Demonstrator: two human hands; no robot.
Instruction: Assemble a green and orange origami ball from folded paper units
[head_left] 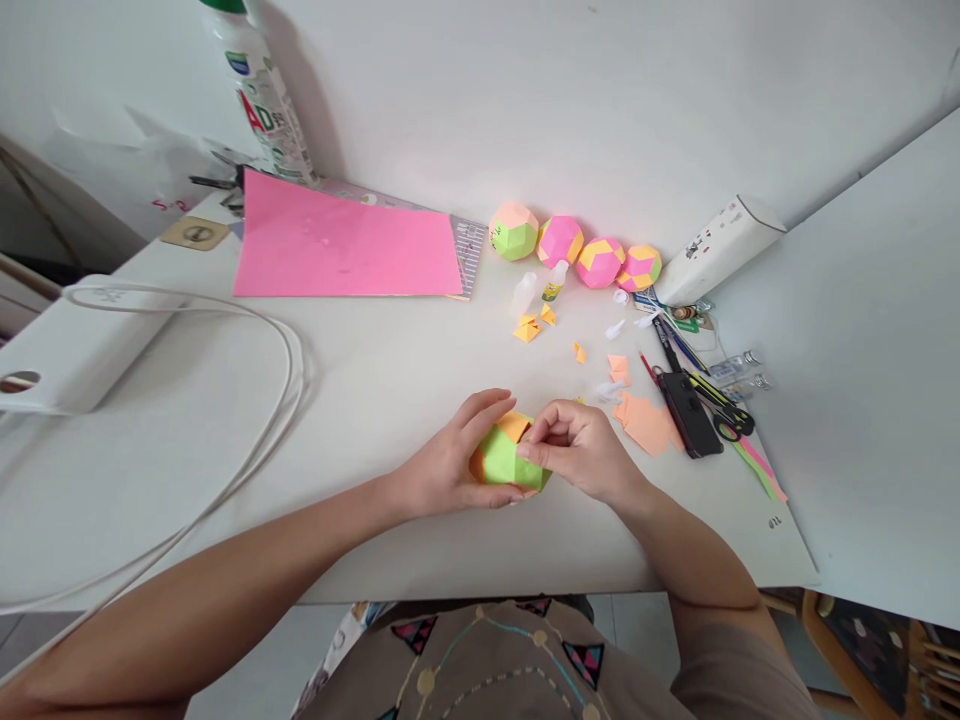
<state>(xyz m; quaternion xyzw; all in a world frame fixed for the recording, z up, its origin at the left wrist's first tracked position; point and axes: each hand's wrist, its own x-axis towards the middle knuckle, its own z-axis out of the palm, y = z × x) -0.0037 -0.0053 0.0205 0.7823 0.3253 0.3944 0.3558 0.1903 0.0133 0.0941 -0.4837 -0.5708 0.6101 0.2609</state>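
Note:
A faceted paper ball (501,460) in lime green and orange sits between my hands, low over the near part of the desk. Around its left side curls my left hand (459,455), thumb below and fingers above. My right hand (583,448) is closed in a pinch at the ball's upper right edge, beside an orange facet; its fingertips hide whatever small part lies between them. Just beyond are small folded orange paper pieces (527,328) and a tiny orange piece (579,352).
Several finished paper balls (561,241) line the wall. Pink paper (345,245) lies at the back left, near a tall bottle (262,95). Peach paper (646,424), a black case (691,415) and scissors (731,420) lie to the right. A white cable (289,390) loops at left.

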